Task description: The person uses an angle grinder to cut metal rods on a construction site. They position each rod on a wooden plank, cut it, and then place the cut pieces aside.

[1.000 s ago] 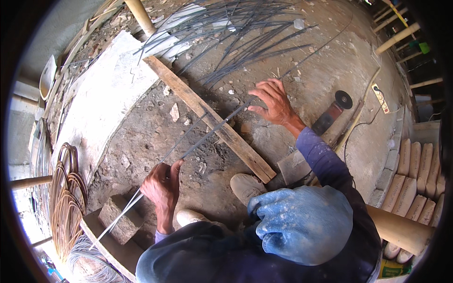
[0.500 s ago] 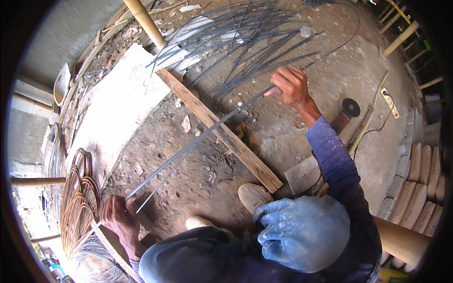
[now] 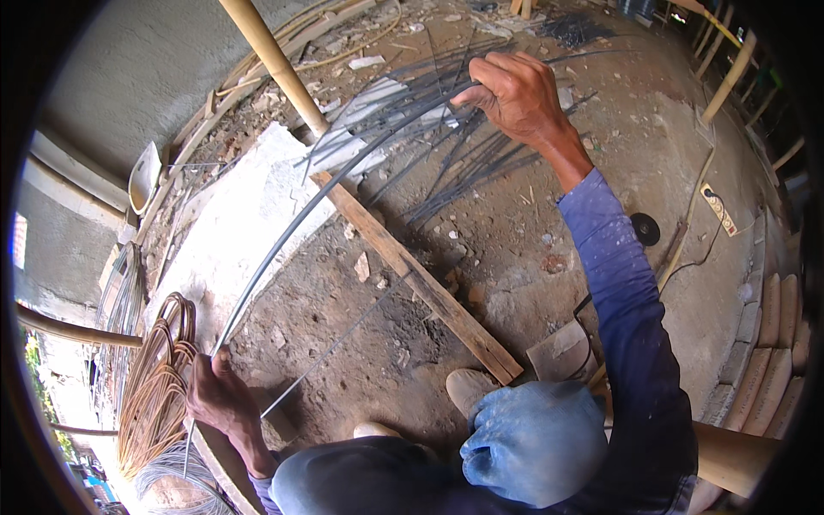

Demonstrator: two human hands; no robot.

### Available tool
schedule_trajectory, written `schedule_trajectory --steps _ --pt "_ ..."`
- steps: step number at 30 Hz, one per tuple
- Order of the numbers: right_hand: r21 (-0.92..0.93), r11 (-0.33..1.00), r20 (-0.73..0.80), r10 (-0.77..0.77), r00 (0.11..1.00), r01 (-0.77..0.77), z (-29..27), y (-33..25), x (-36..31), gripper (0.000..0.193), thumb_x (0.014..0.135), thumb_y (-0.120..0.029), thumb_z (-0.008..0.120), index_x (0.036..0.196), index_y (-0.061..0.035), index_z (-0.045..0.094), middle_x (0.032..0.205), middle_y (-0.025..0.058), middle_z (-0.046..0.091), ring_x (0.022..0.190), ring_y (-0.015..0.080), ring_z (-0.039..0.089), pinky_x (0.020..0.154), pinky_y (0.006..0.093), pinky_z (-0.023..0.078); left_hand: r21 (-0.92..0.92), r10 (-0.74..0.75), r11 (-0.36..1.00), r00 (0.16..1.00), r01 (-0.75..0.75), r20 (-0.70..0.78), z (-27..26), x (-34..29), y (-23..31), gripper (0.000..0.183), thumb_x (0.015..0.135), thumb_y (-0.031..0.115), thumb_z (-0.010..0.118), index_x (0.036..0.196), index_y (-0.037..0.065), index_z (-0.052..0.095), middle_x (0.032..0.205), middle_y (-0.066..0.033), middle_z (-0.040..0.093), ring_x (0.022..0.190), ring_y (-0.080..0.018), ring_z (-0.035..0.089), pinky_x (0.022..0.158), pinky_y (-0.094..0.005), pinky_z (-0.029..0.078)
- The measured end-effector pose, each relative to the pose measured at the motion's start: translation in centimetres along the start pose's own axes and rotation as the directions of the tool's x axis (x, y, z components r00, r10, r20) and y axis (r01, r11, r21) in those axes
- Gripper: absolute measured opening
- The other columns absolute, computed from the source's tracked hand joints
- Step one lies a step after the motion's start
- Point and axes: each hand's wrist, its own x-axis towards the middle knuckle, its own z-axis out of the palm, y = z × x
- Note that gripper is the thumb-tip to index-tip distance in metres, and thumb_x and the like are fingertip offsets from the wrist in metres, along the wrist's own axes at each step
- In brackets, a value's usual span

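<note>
Long grey steel rods [image 3: 316, 196], lying close together so that I cannot tell how many, stretch in an upward bow between my two hands. My left hand [image 3: 221, 399] is closed around their near left end, beside a bundle of bent brown rods [image 3: 159, 378]. At the far end, my right hand [image 3: 519, 94] grips them with its arm stretched out, above a spread of dark loose rods [image 3: 463, 172] on the ground. A separate thin rod [image 3: 330, 350] slants from near my left wrist toward a wooden plank [image 3: 421, 287].
A pale flat sheet [image 3: 223, 219] covers the ground at left, near an upright bamboo pole [image 3: 279, 69]. A dark cutting disc [image 3: 645, 229] and a power strip [image 3: 719, 209] with a cable are at right. Coiled grey wire [image 3: 176, 476] sits at lower left. Stacked brown bricks or tiles [image 3: 755, 386] line the right.
My right hand has moved farther away and up, and the rods have gone from nearly straight to bowed. My left hand stays near its place, still closed on them.
</note>
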Motion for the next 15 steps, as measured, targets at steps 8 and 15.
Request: schedule_trajectory --steps 8,15 --pt "0.111 0.99 0.078 0.075 0.994 -0.083 2.4 0.0 2.8 0.055 0.102 -0.063 0.064 0.084 -0.0117 0.068 0.067 0.006 0.059 0.061 0.0258 0.061 0.067 0.0447 0.054 0.026 -0.209 0.978 0.971 0.208 0.112 -2.7 1.4 3.0 0.044 0.108 0.04 0.063 0.087 0.002 0.063 0.079 -0.0247 0.062 0.077 -0.051 0.06 0.073 -0.0599 0.04" --pt "0.113 0.984 0.076 0.129 0.989 -0.137 2.8 1.7 6.5 0.051 0.103 -0.058 0.067 0.085 -0.0104 0.07 0.068 0.0077 0.062 0.061 0.0278 0.062 0.065 0.0471 0.053 0.048 -0.268 0.963 0.961 0.265 0.07 -5.1 4.2 4.3 0.044 0.108 0.043 0.064 0.088 0.004 0.067 0.077 -0.0248 0.065 0.079 -0.0511 0.061 0.073 -0.0602 0.04"
